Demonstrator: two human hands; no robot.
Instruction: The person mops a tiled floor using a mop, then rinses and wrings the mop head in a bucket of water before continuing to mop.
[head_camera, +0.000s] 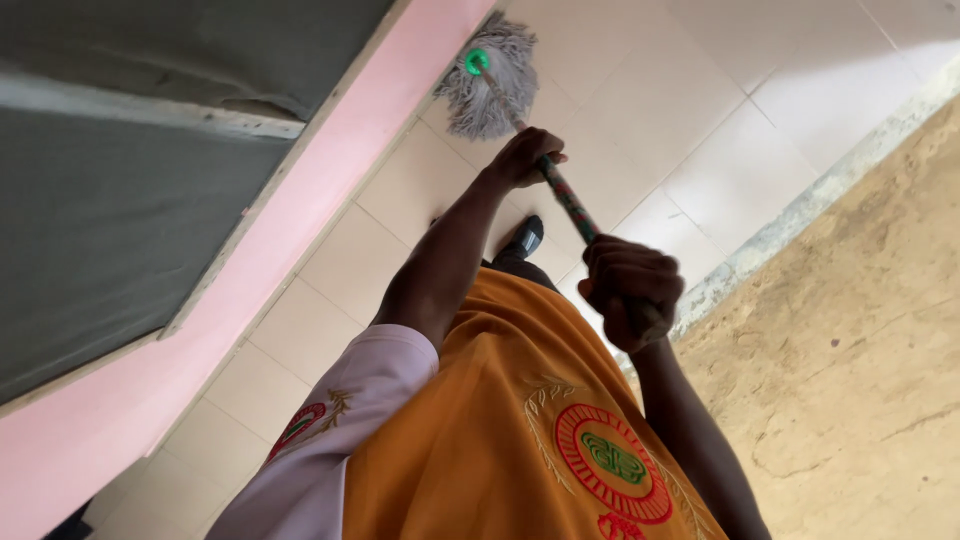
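Note:
I hold a mop with both hands. Its grey string head (487, 88) with a green collar rests on the pale tiled floor (640, 120) close to the pink wall. The handle (566, 196) is wrapped in a red and green pattern. My left hand (527, 156) grips the handle lower down, nearer the mop head. My right hand (630, 288) is clenched around the top end of the handle. My orange shirt with a round red and green emblem fills the bottom of the view.
A pink wall (200, 320) with a dark grey window panel (120, 180) runs along the left. My dark shoe (524, 240) stands on the tiles. A rough concrete edge (800, 215) separates the tiles from bare sandy ground (850, 360) on the right.

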